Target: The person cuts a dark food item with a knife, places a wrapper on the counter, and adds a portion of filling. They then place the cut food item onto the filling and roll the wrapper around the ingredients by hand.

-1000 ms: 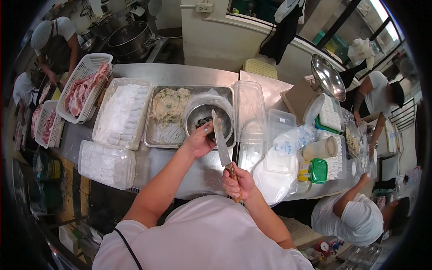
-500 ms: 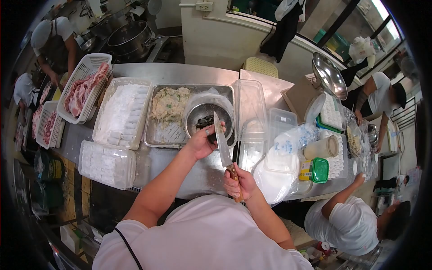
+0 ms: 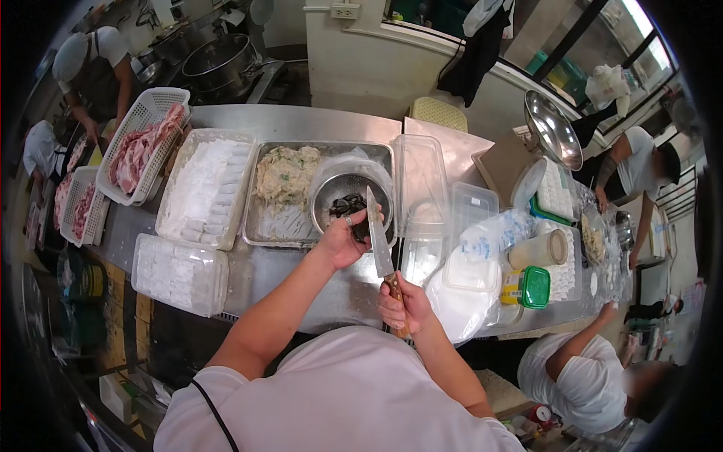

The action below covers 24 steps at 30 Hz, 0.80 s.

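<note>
My right hand (image 3: 405,305) is closed around the wooden handle of a large kitchen knife (image 3: 381,252), its blade pointing up and away from me. At the near rim of a perforated metal bowl (image 3: 325,197), my left hand (image 3: 345,245) is closed around a dark, soft-looking piece (image 3: 361,230), partly hidden by fingers and blade. The blade overlaps this piece and the fingertips in view. Similar dark, glossy pieces (image 3: 348,203) lie inside the bowl. The bowl stands in a steel tray (image 3: 260,239), beside a pale minced mixture (image 3: 290,175) with green bits.
Left of the tray are a tub of white-floured rolls (image 3: 216,203), a lidded box (image 3: 181,275) and a basket of raw meat (image 3: 135,162). Clear plastic containers (image 3: 422,173), a plastic bag (image 3: 463,290) and a green-lidded tub (image 3: 535,288) sit right. Co-workers stand at both sides.
The knife and both hands have shifted slightly to the right, with the blade still over the dark piece. The co-worker at lower right has moved a little lower.
</note>
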Tool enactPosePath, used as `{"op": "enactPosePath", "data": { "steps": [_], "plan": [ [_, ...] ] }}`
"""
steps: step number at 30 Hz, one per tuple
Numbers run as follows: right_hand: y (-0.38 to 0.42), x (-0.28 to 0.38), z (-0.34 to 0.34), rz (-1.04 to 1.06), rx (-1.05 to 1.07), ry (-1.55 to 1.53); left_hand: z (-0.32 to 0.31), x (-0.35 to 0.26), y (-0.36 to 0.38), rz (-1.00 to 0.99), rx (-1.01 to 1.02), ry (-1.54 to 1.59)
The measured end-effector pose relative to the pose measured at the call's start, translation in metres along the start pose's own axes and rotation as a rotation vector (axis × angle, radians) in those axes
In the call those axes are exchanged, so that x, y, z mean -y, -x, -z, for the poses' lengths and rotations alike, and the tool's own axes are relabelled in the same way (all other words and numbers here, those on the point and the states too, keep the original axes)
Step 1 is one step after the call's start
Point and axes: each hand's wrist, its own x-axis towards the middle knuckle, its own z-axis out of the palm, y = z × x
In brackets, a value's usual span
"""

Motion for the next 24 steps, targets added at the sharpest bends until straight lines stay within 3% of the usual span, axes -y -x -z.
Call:
{"op": "enactPosePath", "data": {
  "steps": [3, 9, 24],
  "plan": [
    [0.004, 0.001, 0.000, 0.035, -0.112, 0.095, 0.012, -0.004, -0.003, 0.039, 0.037, -0.005],
    [0.009, 0.005, -0.005, 0.065, -0.321, 0.291, 0.001, -0.011, 0.000, -0.031, -0.168, -0.181],
    [0.014, 0.007, -0.001, 0.136, -0.411, 0.277, 0.003, -0.032, 0.005, -0.069, -0.149, -0.256]
  ]
}}
